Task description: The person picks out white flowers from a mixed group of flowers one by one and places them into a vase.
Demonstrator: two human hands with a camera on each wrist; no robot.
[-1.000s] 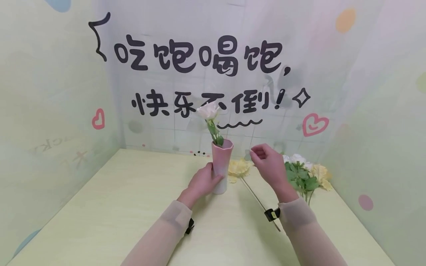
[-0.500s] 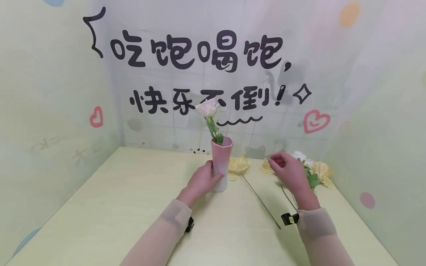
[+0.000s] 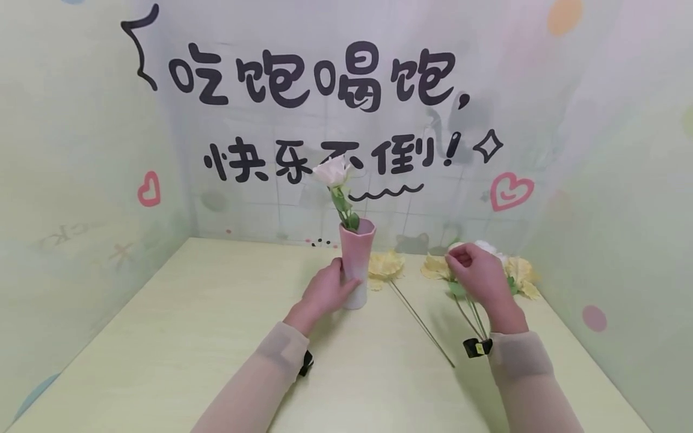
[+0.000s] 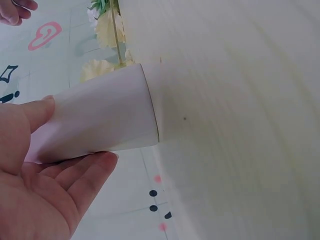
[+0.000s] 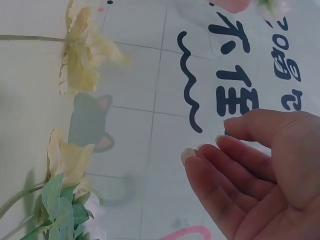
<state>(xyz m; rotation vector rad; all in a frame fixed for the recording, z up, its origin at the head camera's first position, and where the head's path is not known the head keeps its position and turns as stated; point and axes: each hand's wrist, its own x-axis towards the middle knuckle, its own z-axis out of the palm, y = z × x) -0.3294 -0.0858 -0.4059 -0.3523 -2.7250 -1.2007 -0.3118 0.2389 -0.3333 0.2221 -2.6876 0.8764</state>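
If my left fingers gripping the vase slip near the bench back edge, it may tip; half-bent right fingers pinch nothing.

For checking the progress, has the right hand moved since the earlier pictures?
Yes, rightward in the head view: the right hand is now more nearly below the printed smiling pink heart.

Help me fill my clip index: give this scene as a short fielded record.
Left hand: grips the vase
Right hand: holds nothing
Vase: pink fading to white, upright
In it: one pale pink rose
Right of vase: yellow flower lying on the table
Farther right: yellow and white flowers, partly hidden by that hand in the head view
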